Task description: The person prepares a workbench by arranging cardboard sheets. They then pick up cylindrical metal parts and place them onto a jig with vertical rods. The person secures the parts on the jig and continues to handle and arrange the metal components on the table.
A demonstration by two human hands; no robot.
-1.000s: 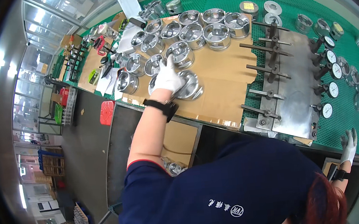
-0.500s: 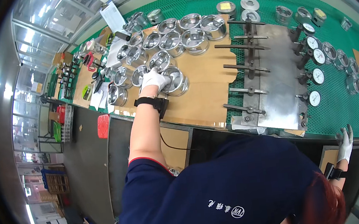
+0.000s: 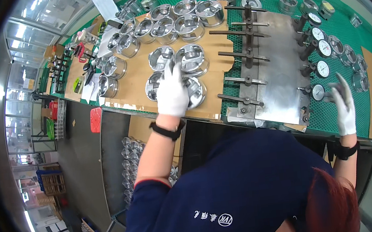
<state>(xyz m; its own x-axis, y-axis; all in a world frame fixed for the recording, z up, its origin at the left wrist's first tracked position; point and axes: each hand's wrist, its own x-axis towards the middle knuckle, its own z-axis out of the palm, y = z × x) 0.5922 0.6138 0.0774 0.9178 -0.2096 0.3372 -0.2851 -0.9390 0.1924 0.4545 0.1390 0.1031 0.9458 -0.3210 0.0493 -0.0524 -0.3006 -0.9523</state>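
Note:
My left hand [image 3: 172, 92], in a white glove, lies over a loose group of shiny metal pistons with its fingers stretched out. One piston [image 3: 152, 87] stands partly hidden at its left and another [image 3: 196, 91] at its right. Just beyond the fingertips are two more, a piston [image 3: 161, 59] and a larger-looking piston [image 3: 191, 60]. Whether the palm touches any of them, I cannot tell. My right hand [image 3: 344, 106], gloved too, is raised over the green mat's near edge, fingers spread and holding nothing. Nearest to it is the lowest dial gauge [image 3: 317, 92].
A steel plate fixture [image 3: 276, 70] with clamp bars and several dial gauges stands right of the cardboard sheet [image 3: 136, 92]. Several pistons [image 3: 188, 27] crowd the far side; others [image 3: 359, 82] line the right. A clipboard [image 3: 105, 5] leans far left. More pistons [image 3: 131, 160] sit below the table.
Pistons near my left hand have shifted right, apart from those at the left. That hand has moved right and its fingers have straightened. My right hand has risen toward the gauges. The view shifted slightly.

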